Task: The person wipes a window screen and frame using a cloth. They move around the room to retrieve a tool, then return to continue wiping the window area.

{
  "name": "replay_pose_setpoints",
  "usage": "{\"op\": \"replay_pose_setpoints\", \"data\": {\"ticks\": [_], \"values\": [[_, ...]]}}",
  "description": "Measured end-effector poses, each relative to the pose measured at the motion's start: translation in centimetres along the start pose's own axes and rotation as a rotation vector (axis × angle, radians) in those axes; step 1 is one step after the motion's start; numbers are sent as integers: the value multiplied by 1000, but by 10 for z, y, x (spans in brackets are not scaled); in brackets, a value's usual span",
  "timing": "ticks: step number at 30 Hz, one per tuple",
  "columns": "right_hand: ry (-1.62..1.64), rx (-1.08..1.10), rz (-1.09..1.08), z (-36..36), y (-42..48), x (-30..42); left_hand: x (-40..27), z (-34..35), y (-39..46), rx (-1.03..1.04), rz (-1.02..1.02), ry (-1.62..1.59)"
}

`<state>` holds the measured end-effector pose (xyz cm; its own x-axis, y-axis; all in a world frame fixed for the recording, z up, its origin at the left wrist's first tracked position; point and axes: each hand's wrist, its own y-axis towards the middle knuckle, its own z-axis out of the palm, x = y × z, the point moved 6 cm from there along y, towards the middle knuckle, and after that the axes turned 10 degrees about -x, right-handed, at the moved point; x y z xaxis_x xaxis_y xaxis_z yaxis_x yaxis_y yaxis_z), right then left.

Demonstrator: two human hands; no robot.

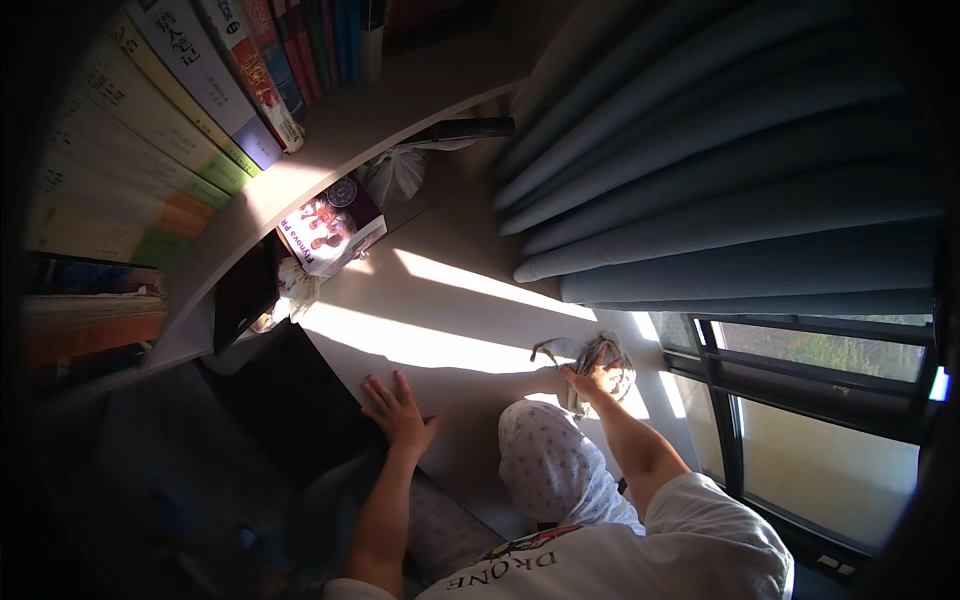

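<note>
My right hand (pixel 596 375) presses a crumpled grey cloth (pixel 616 367) onto the white surface (pixel 457 300) close to the window, its fingers spread over the bunched fabric. A thin dark-edged strip or strap of the cloth trails to the left of it. My left hand (pixel 399 416) rests flat on the same surface near its left edge, fingers apart, with nothing in it. My raised knee, in light patterned trousers (pixel 544 450), is on the surface between both arms. Bands of sunlight cross the surface.
Books (pixel 202 82) stand on a curved shelf (pixel 330 165) at the upper left. Below it are a printed box (pixel 337 229), plastic bags (pixel 394 176) and a dark flat object (pixel 247 296). Grey-blue curtains (pixel 712 172) hang at the right above a black-framed window (pixel 825 442).
</note>
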<state>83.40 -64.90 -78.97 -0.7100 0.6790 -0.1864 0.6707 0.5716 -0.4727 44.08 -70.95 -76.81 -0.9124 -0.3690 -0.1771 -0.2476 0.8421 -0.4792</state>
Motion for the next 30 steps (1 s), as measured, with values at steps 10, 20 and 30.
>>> {"op": "replay_pose_setpoints", "data": {"ticks": [10, 20, 30], "values": [[186, -68, -79, -25, -16, 1, -2, -6, -5, -71, -48, -40], [1511, -359, -401, -171, -52, -39, -187, -93, -21, -9, 428, -683], [1538, -320, -821, -228, -90, -95, -349, -77, -63, 763, 287, -1618]]}}
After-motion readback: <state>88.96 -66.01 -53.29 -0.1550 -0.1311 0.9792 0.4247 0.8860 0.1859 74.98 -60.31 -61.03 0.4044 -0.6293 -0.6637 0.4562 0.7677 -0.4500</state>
